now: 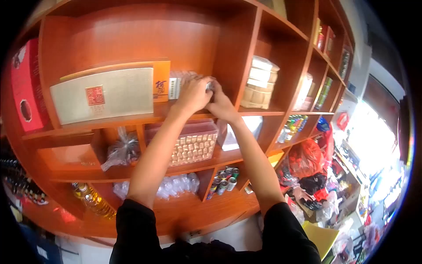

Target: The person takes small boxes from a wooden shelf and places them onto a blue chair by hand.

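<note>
Wooden shelf unit [250, 57]: boxes already stand in the upper compartment [145, 35]; arranging there seems unfinished.
Silver-grey box [125, 99]: near that compartment's front edge, left; contents hidden.
Woven-pattern container [193, 149]: compartment below; contents cannot be told.
Clear plastic bag [124, 148]: left of it, contents unclear.
Left hand [192, 96], right hand [222, 105]: meeting, fingers bent; exact grip I cannot tell.
Small grey object [209, 86]: between them, near right corner, seemingly not yet put down.

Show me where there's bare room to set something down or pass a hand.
The lower counter is bare in front of the clear plastic and cans; a hand could likely pass above the silver box. Crowded: around the left hand, beside white packs.
</note>
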Available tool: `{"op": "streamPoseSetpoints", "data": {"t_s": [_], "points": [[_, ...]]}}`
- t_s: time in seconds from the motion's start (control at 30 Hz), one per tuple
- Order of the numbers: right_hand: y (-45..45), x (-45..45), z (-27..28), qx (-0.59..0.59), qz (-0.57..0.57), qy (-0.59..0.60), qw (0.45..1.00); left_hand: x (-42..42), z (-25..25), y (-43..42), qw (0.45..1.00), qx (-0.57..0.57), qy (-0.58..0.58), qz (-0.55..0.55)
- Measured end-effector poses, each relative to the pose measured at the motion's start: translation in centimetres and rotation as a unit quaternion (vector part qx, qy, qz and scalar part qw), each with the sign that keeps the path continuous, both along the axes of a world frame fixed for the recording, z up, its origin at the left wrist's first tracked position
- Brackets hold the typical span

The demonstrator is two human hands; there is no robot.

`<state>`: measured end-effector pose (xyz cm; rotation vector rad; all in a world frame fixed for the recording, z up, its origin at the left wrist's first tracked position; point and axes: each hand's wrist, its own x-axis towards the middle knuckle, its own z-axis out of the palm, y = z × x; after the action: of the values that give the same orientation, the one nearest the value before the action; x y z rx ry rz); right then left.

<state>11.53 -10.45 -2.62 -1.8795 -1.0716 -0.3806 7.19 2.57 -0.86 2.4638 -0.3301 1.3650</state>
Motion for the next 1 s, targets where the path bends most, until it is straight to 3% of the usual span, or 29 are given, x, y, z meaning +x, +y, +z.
{"op": "streamPoseSetpoints", "data": {"t_s": [0.03,0.17,0.23,0.3,0.33,0.4,0.5,0.53,0.6,0.77,0.83,0.87,0.97,1.0], "points": [[-0.2,-0.2,0.0,0.043,0.042,-0.019,0.998,-0.4,-0.1,0.0,0.996,-0.042,-0.025,-0.08],[-1.4,0.3,-1.5,0.093,0.092,-0.012,0.991,-3.0,-0.4,-2.0,0.978,-0.165,-0.024,-0.122],[-1.7,-0.3,-1.3,0.143,0.018,-0.062,0.988,-4.1,-0.1,-2.8,0.974,-0.205,0.032,-0.088],[-2.0,-1.0,-0.8,0.152,0.035,-0.075,0.985,-3.5,-0.2,-3.3,0.972,-0.17,-0.098,-0.13],[-2.0,-1.0,-1.1,0.159,0.028,-0.084,0.983,-3.5,-0.7,-3.8,0.955,-0.232,-0.08,-0.168],[-2.3,-1.5,-1.3,0.206,0.014,-0.103,0.973,-4.5,-1.2,-4.7,0.956,-0.225,-0.116,-0.148],[-3.5,-2.7,-1.0,0.185,0.079,0.016,0.979,-5.8,-1.5,-5.9,0.94,-0.255,-0.161,-0.16],[-2.9,-2.1,-1.6,0.225,0.11,-0.003,0.968,-6.5,-1.1,-6.3,0.932,-0.268,-0.17,-0.176],[-2.3,-3.4,-2.4,0.334,0.155,0.068,0.927,-8.4,-0.6,-6.6,0.924,-0.289,-0.165,-0.188],[-2.4,-10.7,-2.8,0.491,0.32,0.143,0.798,-16.2,-1.4,-8.7,0.94,-0.337,-0.037,-0.045],[-1.4,-13.7,-2.5,0.467,0.371,0.192,0.78,-20.0,-0.9,-9.7,0.909,-0.417,0.018,0.002],[-0.8,-15.3,-2.1,0.443,0.409,0.227,0.764,-21.5,-1.0,-9.5,0.924,-0.379,-0.053,0.022],[1.4,-21.3,-1.3,0.409,0.501,0.255,0.719,-28.6,-0.9,-8.9,0.923,-0.359,-0.094,0.101],[3.0,-23.1,-1.4,0.379,0.512,0.224,0.737,-31.0,-1.7,-7.5,0.931,-0.295,-0.144,0.156]]}}
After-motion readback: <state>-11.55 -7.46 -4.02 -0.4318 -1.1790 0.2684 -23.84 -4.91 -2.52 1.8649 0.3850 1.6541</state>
